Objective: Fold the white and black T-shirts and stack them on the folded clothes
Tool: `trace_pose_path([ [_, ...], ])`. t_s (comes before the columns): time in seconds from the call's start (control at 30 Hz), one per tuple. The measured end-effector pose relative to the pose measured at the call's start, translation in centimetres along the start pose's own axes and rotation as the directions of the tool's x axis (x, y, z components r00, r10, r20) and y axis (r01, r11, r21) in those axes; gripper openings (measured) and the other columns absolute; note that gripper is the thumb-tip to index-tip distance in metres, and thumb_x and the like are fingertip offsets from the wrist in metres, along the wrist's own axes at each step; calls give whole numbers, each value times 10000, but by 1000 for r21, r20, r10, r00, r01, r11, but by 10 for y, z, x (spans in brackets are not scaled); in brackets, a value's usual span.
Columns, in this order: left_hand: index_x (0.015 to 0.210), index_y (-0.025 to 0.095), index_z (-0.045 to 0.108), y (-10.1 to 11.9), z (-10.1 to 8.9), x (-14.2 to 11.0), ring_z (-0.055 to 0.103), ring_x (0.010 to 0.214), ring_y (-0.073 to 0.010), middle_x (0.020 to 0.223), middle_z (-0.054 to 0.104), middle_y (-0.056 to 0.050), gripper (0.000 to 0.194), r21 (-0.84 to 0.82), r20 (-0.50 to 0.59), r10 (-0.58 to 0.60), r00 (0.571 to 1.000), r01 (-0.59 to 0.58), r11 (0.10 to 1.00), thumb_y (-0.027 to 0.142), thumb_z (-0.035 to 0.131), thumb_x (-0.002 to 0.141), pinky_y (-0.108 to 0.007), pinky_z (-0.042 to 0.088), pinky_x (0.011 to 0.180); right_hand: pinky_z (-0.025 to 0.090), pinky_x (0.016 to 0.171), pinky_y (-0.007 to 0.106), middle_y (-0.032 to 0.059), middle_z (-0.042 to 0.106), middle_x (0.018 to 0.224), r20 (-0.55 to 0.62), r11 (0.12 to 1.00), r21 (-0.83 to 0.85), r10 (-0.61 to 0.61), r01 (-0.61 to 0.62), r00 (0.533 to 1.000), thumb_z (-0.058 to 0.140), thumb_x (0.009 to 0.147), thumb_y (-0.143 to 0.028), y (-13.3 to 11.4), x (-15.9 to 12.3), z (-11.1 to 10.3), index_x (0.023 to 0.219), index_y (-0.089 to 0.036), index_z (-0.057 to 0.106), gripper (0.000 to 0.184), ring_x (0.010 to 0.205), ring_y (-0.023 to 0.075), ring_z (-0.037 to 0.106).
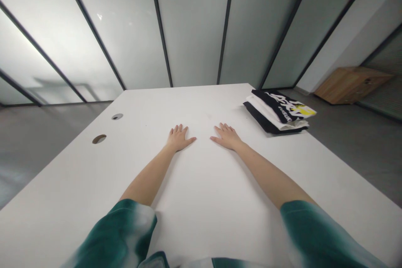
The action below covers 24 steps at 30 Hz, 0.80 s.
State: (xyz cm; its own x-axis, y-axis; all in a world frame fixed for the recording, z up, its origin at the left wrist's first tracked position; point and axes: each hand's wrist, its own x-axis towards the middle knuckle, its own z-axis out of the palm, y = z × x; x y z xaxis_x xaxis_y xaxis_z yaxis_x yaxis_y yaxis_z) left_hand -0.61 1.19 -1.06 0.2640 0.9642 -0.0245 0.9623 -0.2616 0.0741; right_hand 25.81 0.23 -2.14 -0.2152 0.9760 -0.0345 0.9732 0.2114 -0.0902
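My left hand (pixel 178 137) lies flat on the white table (pixel 201 184), fingers spread and nothing in it. Beside it, with a gap between the thumbs, my right hand (pixel 226 137) also rests palm down on the tabletop, open and holding nothing. To the right of my right hand, a stack of folded clothes (pixel 279 113) sits near the table's right edge. Its layers are black and white, and the top piece is black with white lettering and a yellow patch. The stack is apart from both hands.
Two round holes are cut in the tabletop on the left, a nearer hole (pixel 99 139) and a farther hole (pixel 117 116). Frosted glass panels (pixel 193 25) with dark frames rise behind the table. A wooden cabinet (pixel 348 86) stands on the grey floor at the far right.
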Motion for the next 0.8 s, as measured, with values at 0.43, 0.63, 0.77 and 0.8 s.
trace_pose_path([
  [0.43, 1154, 215, 650, -3, -1, 3, 545, 1204, -244, 1259, 628, -95, 338, -99, -180, 43, 983, -61, 993, 395, 474, 928, -376, 405, 1040, 182, 1172, 489, 152, 235, 1619, -1, 1000, 10, 3, -3, 1000, 266, 907, -732, 1, 0, 1, 1528, -203, 340, 819, 1481, 339, 210],
  [0.63, 866, 189, 688, 1, -9, 3, 631, 1003, -263, 939, 708, -120, 330, -63, -238, 10, 971, -25, 998, 333, 405, 957, -403, 414, 948, 303, 1099, 424, 131, 459, 1497, -110, 999, 43, -10, 15, 994, 391, 937, -571, 3, -2, -3, 1353, -197, 561, 584, 1363, 306, 409],
  [0.77, 828, 185, 695, 5, -13, 2, 675, 909, -256, 853, 728, -125, 515, -57, -229, -28, 973, 15, 998, 396, 264, 1016, -384, 420, 892, 388, 944, 387, 133, 693, 1096, -247, 998, 60, 36, -21, 968, 397, 956, -409, 4, -4, -14, 990, -173, 714, 397, 1084, 277, 566],
  [0.8, 857, 188, 695, 6, -14, 1, 681, 901, -255, 863, 732, -125, 540, -63, -227, -49, 973, 35, 997, 413, 233, 1024, -372, 427, 864, 386, 920, 396, 134, 707, 1018, -275, 998, 52, 54, -41, 960, 380, 964, -401, 4, -5, -17, 916, -173, 720, 412, 1044, 283, 574],
])
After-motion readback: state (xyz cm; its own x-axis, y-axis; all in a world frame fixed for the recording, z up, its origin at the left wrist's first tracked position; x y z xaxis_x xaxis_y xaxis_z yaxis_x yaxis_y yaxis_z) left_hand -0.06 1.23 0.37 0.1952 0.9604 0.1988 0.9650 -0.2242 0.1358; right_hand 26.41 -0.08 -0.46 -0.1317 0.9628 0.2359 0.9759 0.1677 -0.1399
